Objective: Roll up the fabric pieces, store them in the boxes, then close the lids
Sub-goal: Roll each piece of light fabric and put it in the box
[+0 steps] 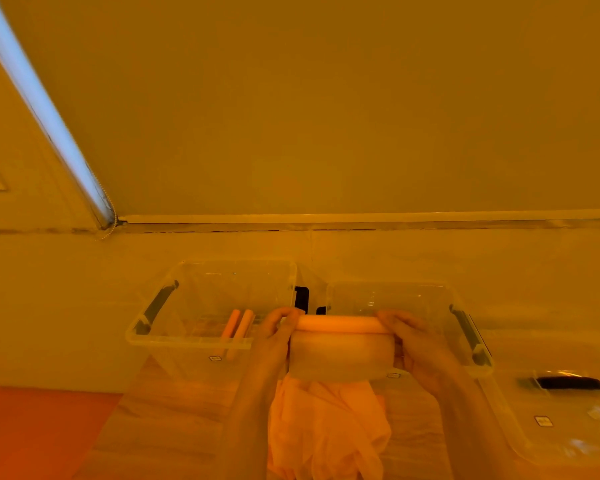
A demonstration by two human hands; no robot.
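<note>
both hands (340, 341) grip a half-rolled fabric piece (342, 344) above two boxes (187, 337).

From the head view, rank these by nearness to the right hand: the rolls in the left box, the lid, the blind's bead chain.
1. Lid, just right of the right hand.
2. Rolls, left, beyond the left hand.
3. Bead chain, far left by the wall.
</note>
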